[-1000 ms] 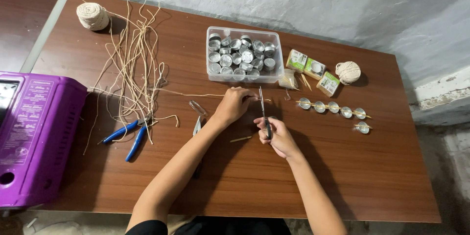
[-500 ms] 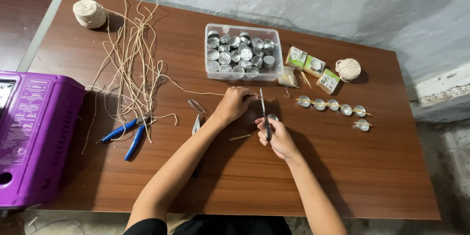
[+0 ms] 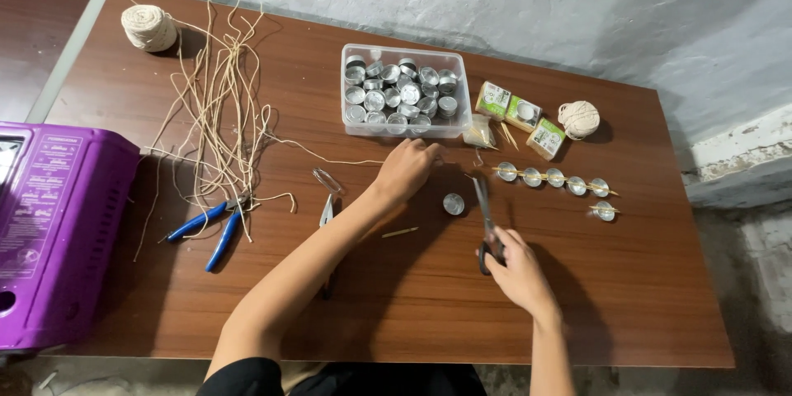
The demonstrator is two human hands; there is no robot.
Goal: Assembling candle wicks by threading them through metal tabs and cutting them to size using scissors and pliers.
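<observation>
Your right hand is nearest you, fingers closed through the handles of one pair of scissors, its blades pointing away along the table. Your left hand reaches further out, fingertips pinched on one thin string that trails off to the left. Between your hands sits one lone metal cup, and one short stick lies just nearer. To the left lie one pair of blue-handled pliers and one purple box with a white label on top. To the right, six cups on sticks lie in two rows: five, then one. Further off stands one clear tub full of metal cups, beside three small green-and-tan packets. Two balls of twine sit farthest, one at each end.
</observation>
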